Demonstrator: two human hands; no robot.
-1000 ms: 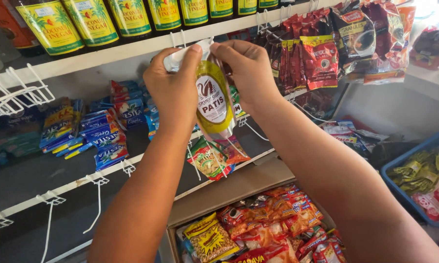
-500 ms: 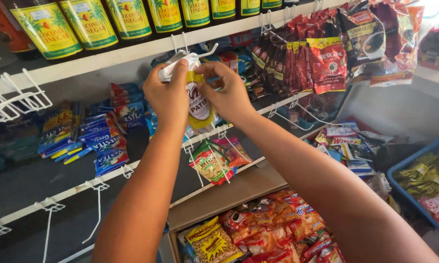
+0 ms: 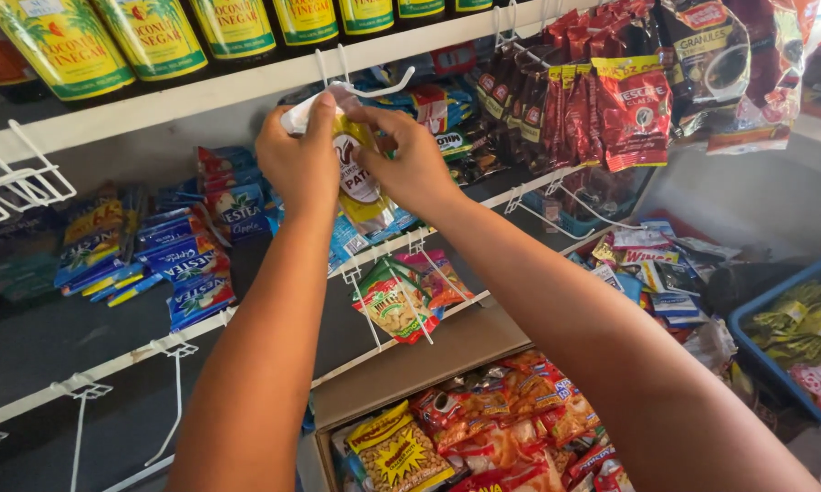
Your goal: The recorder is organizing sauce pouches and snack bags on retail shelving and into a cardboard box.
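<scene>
Both the left hand (image 3: 299, 159) and right hand (image 3: 410, 164) grasp a yellow pouch (image 3: 360, 182); cardboard box (image 3: 410, 364) holds, apparently, snack packets (image 3: 483, 437).

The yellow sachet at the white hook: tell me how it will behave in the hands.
The yellow sachet is probably floppy: it hangs limp below the left hand and right hand, which pinch its top at the white hook. It likely carries some weight for its size, since its lower part bulges. Its glossy film may be slippery.
</scene>
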